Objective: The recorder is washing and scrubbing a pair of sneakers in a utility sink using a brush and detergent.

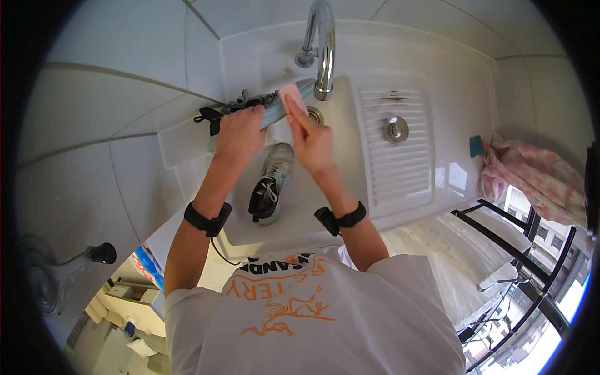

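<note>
My left hand (pixel 240 134) is closed around a grey-and-black sneaker (pixel 275 114), held tilted on its side above the sink basin, its toe toward the faucet and its pale sole edge facing me. In my right hand (pixel 312 144) is a pink sponge or block (pixel 292 99), pinched in the fingers and pressed to the sole edge near the toe. A second grey sneaker (pixel 273 181) with white laces lies in the basin below, between my forearms, its toe pointing away from me. Part of the held shoe is hidden by my left hand.
A chrome faucet (pixel 325 56) arches over the held shoe's toe. Right of the basin is a ribbed washboard (pixel 400 169) with a round metal drain plug (pixel 395 130). A pink patterned cloth (pixel 531 178) and a teal sponge (pixel 477 146) rest at the sink's right edge. Tiled wall (pixel 112 106) stands close on the left.
</note>
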The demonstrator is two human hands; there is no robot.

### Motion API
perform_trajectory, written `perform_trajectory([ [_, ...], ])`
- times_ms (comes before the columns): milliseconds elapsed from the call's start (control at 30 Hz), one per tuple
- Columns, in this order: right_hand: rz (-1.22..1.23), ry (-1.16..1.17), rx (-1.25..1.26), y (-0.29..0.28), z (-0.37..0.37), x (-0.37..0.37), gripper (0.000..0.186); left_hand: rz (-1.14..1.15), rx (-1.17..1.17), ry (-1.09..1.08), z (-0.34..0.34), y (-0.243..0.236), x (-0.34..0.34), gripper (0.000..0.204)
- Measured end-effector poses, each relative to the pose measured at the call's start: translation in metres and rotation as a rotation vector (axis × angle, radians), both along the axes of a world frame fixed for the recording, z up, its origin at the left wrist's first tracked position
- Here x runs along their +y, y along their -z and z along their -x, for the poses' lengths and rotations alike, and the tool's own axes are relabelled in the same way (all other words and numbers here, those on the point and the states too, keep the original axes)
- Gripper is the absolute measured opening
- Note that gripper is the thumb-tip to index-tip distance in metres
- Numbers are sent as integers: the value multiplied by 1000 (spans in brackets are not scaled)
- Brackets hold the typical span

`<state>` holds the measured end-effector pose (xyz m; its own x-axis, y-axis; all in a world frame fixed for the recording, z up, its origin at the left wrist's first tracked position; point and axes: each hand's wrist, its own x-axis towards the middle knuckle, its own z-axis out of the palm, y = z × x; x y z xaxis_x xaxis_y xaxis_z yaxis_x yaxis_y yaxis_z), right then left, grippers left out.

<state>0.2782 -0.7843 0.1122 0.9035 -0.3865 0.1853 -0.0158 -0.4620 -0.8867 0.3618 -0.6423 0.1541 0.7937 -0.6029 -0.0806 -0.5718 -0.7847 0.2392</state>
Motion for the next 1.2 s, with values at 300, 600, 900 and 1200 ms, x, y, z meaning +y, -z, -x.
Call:
perform_trajectory([
  [300,-101,0,-21,5,5,43,41,-4,190,-111,-11,-3,8,38],
  [600,-74,-40,-33,-1,5,39,46,152,61,-66,-2,-7,23,39],
  [900,-44,101,149,23,-28,-40,30,163,85,-83,-2,-1,25,33],
  [1200,-18,-82,-20,6,4,26,38,250,80,-64,-2,6,21,29],
])
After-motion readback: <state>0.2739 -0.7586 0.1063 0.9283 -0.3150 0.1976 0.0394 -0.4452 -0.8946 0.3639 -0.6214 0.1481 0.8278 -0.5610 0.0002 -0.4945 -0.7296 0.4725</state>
